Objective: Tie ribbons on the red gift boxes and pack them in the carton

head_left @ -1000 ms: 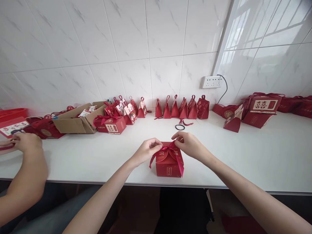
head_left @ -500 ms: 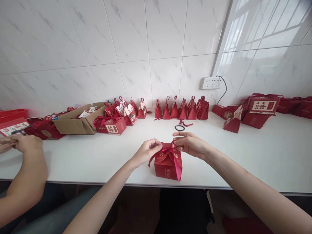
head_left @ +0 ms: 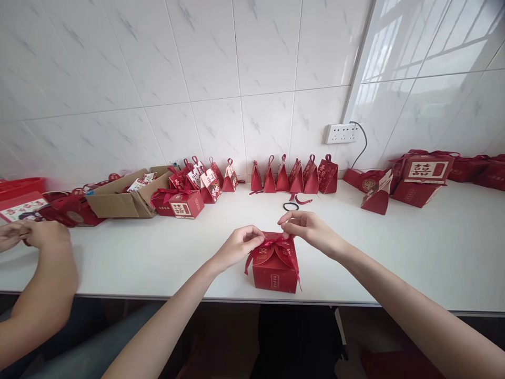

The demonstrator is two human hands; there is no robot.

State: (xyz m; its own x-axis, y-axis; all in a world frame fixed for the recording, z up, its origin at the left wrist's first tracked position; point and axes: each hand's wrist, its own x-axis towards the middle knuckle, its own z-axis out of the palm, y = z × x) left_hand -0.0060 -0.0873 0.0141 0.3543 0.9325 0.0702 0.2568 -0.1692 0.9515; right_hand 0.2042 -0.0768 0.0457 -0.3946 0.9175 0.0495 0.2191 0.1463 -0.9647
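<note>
A red gift box (head_left: pixel 275 268) stands on the white table (head_left: pixel 394 252), close to its near edge and roughly in the middle of the view. A dark red ribbon (head_left: pixel 291 261) is knotted on its lid, with tails hanging down the left and right front corners.

Both hands are at the top of the box, one on each side of the knot. The left hand (head_left: pixel 236 246) comes in from the near left, and its curled fingers pinch the ribbon at the left side of the knot, over the box's far left corner. The right hand (head_left: pixel 310 231) comes in from the near right and sits slightly farther back and higher. Its thumb and forefinger are closed on the ribbon just right of the knot. The two hands are near each other but do not touch, and the box lies directly under and between them.

Just beyond the right hand lies a black hair tie (head_left: pixel 291 206). Farther back, a row of red pyramid favour boxes (head_left: pixel 294 176) stands along the tiled wall. To the far left are a small red box with a bow (head_left: pixel 185 203) and an open cardboard carton (head_left: pixel 118 200). At the far right is a larger red box with a cream label (head_left: pixel 424 171). A white socket strip (head_left: pixel 341 133) is fixed to the wall.

At the left edge, another person's hands (head_left: pixel 43 234) rest on the table by more red boxes.
</note>
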